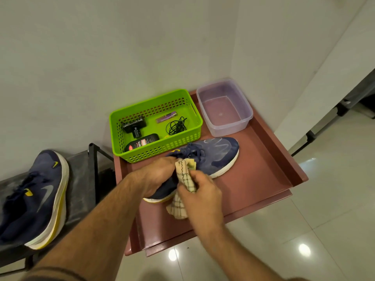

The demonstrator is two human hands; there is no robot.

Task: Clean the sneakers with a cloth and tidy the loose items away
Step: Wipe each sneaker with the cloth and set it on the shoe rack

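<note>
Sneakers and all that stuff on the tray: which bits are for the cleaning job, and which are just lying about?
For the job:
- navy sneaker on the red-brown tray, steadied by left hand
- checked beige cloth, gripped by right hand
- second navy sneaker on the dark shelf
- clear plastic tub
- green plastic basket holding loose items

Just lying about:
- red-brown tray
- dark shelf

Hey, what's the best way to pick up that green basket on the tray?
Grip the green basket by its two short end walls, coming from above with a hand on each. The right end shows a handle slot near the rim. It sits flat, and the sneaker crowds its near side.
</note>
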